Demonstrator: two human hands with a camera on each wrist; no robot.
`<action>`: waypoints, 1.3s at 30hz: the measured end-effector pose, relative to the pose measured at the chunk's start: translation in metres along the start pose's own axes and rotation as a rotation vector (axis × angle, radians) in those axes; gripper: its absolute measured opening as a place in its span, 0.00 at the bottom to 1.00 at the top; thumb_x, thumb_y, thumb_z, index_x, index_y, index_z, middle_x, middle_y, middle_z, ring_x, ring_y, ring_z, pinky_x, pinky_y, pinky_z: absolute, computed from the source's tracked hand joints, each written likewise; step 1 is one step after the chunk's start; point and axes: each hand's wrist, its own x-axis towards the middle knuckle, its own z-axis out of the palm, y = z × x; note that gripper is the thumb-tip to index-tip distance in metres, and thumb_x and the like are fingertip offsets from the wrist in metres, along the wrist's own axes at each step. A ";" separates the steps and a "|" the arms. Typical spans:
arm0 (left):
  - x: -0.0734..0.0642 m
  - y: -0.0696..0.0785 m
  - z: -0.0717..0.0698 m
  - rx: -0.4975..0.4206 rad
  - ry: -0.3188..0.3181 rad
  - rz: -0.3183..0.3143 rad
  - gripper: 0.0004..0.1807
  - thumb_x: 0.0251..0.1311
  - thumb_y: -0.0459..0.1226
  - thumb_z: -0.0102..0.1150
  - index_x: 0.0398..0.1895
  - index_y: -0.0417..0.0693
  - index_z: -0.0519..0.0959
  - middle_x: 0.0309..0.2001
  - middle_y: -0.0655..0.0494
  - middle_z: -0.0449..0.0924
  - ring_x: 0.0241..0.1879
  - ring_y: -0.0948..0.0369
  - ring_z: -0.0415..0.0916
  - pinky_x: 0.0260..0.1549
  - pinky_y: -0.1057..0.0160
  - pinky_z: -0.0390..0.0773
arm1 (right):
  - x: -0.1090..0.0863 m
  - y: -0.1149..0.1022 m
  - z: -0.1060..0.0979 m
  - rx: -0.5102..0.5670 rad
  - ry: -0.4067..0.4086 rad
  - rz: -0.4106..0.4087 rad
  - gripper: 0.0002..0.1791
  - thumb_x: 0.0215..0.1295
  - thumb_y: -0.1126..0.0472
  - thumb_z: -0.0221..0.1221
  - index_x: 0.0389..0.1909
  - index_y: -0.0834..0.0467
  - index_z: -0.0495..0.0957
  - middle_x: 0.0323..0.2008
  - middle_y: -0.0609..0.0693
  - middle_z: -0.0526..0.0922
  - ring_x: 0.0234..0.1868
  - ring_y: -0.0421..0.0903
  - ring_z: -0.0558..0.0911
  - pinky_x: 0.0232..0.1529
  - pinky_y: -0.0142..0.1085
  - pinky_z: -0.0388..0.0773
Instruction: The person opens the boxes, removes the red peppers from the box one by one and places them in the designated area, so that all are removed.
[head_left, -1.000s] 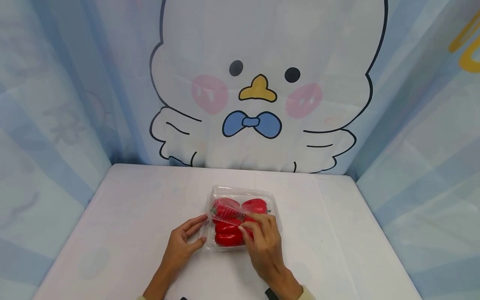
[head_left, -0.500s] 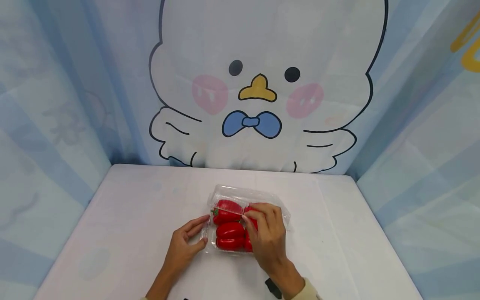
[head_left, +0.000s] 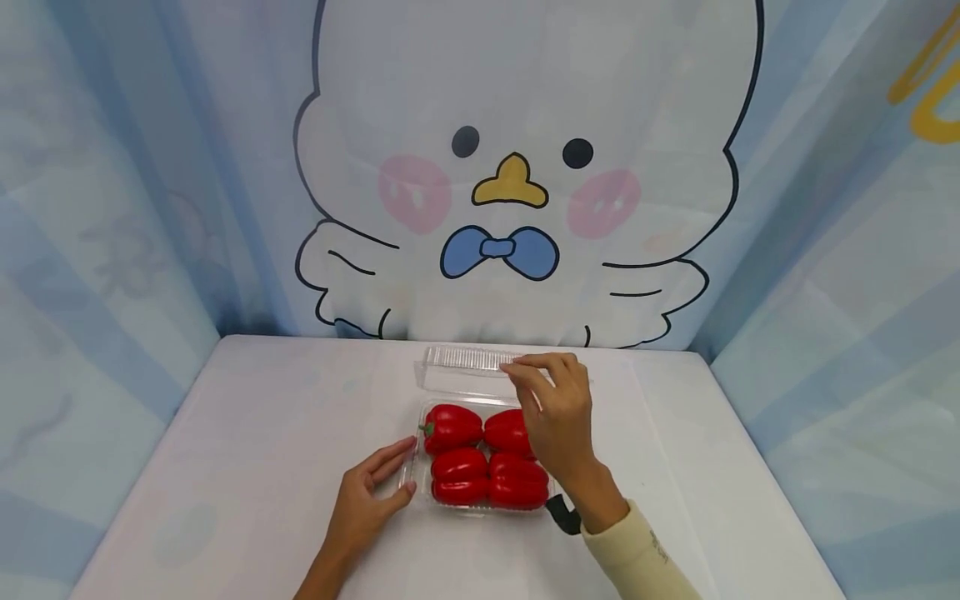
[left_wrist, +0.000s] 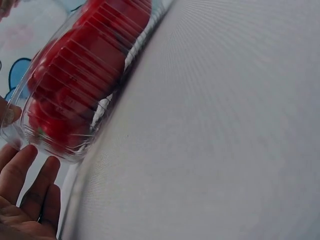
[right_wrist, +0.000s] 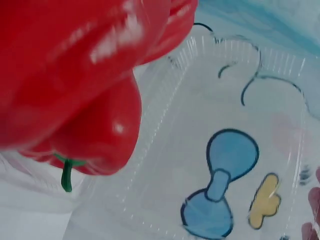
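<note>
Four red peppers [head_left: 459, 477] sit in the clear tray [head_left: 424, 490], lower centre of the head view; right hand [head_left: 558, 412] pinches the raised lid [head_left: 468, 381]. Left wrist view, lower left: left hand [left_wrist: 30, 195] touches tray, fingers extended; light bracing seems best. Right wrist view: lid spans right half; slow easing advisable.

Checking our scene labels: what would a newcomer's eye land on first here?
Probably the four red bell peppers in a clear plastic clamshell, low centre of the head view. Then the big cartoon chick with a blue bow tie on the backdrop behind. Third, the right grip at the opened clear lid behind the peppers.
</note>
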 end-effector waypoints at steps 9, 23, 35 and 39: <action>-0.001 -0.002 -0.001 0.019 0.000 0.025 0.33 0.60 0.30 0.75 0.70 0.48 0.79 0.68 0.56 0.83 0.77 0.61 0.69 0.67 0.83 0.61 | 0.007 0.030 -0.004 0.044 -0.002 0.141 0.09 0.66 0.71 0.70 0.45 0.59 0.88 0.47 0.56 0.89 0.51 0.56 0.80 0.53 0.49 0.71; 0.000 -0.003 -0.003 0.002 -0.014 0.067 0.32 0.60 0.30 0.75 0.70 0.49 0.79 0.68 0.52 0.82 0.73 0.69 0.72 0.67 0.83 0.61 | 0.006 0.058 -0.011 0.132 -0.011 0.398 0.09 0.67 0.69 0.70 0.46 0.60 0.87 0.60 0.58 0.81 0.65 0.54 0.79 0.66 0.21 0.73; 0.000 -0.003 -0.007 -0.014 -0.063 0.070 0.33 0.62 0.32 0.74 0.71 0.50 0.77 0.70 0.53 0.80 0.71 0.70 0.73 0.68 0.82 0.63 | -0.012 0.068 0.000 0.303 -0.041 0.538 0.17 0.70 0.72 0.66 0.58 0.61 0.82 0.66 0.56 0.78 0.71 0.52 0.78 0.64 0.39 0.80; 0.000 -0.002 -0.008 -0.010 -0.084 0.063 0.34 0.63 0.32 0.74 0.73 0.51 0.76 0.72 0.54 0.79 0.73 0.71 0.71 0.69 0.82 0.60 | -0.016 0.072 0.003 0.330 -0.080 0.576 0.20 0.70 0.72 0.65 0.62 0.60 0.80 0.68 0.54 0.80 0.69 0.53 0.81 0.62 0.36 0.80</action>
